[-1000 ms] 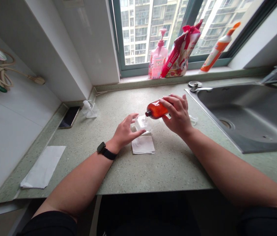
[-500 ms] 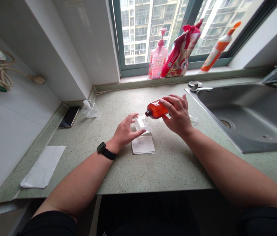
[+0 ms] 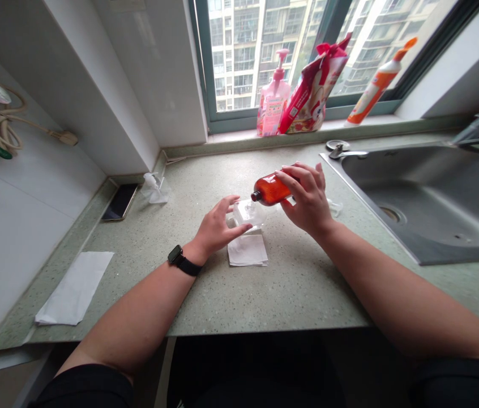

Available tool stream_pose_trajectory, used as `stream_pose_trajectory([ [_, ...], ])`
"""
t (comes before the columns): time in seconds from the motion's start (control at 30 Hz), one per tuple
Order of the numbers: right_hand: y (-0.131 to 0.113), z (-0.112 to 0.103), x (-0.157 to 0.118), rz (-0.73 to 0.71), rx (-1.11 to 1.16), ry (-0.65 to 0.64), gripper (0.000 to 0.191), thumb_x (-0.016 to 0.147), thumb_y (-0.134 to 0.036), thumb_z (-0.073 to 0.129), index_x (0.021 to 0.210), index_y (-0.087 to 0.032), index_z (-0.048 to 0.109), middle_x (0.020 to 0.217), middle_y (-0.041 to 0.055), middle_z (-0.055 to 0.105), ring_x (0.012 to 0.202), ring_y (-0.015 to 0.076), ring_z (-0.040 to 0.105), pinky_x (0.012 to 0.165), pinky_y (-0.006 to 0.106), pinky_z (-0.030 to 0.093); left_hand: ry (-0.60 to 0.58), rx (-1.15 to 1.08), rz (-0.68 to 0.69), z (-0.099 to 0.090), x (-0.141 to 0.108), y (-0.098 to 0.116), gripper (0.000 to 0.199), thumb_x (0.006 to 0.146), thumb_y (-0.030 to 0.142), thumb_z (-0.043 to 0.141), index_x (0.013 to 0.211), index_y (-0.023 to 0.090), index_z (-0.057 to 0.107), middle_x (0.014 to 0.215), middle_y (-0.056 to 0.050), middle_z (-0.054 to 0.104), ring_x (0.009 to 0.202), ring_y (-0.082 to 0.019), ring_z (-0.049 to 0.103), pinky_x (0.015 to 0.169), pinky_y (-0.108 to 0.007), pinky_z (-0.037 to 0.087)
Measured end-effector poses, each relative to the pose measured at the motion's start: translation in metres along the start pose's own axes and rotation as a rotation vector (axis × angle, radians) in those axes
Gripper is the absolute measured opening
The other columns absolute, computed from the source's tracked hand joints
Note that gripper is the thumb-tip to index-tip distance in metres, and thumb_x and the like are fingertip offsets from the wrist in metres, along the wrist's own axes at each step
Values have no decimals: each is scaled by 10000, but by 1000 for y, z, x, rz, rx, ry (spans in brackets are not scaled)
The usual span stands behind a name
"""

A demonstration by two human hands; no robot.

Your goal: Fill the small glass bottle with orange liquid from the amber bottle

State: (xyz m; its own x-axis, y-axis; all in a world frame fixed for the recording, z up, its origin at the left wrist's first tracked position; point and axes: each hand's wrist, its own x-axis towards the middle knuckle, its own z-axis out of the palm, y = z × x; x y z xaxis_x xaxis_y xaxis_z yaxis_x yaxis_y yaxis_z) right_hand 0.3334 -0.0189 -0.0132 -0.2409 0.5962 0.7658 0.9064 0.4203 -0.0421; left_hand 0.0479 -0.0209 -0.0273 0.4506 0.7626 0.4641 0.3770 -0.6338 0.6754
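In my right hand [image 3: 307, 198] an amber bottle [image 3: 271, 189] lies tilted almost on its side, its uncapped dark neck pointing left. That neck is over the mouth of a clear, squarish bottle [image 3: 248, 215] standing on the counter. Thumb and fingers of my left hand [image 3: 219, 225] curve around the clear bottle's sides and steady it. A folded white paper towel [image 3: 247, 251] lies just in front of the clear bottle. Behind my right hand a clear plastic piece [image 3: 334, 208] shows in part; its kind is unclear.
On the counter [image 3: 222, 300], a white pump head [image 3: 154, 188], a phone [image 3: 120, 202] and another folded paper towel [image 3: 75, 288] lie to the left. A steel sink [image 3: 435, 198] is at the right. A pink pump bottle [image 3: 273, 105], red bag [image 3: 316, 93] and orange-white bottle [image 3: 374, 90] line the windowsill.
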Motion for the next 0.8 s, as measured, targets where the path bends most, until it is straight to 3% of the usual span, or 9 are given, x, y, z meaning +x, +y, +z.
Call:
stream_pose_trajectory([
  [0.8,0,1,-1,-26,23,37,834,903,-141,688,1619,-455,397,1465,56,623,1464,366,525,1313,720,263,-11,17,-5,0,1,2,722,893,472,866,1472,248,498,1476,-141,656,1218,-317,752,999,-492,669],
])
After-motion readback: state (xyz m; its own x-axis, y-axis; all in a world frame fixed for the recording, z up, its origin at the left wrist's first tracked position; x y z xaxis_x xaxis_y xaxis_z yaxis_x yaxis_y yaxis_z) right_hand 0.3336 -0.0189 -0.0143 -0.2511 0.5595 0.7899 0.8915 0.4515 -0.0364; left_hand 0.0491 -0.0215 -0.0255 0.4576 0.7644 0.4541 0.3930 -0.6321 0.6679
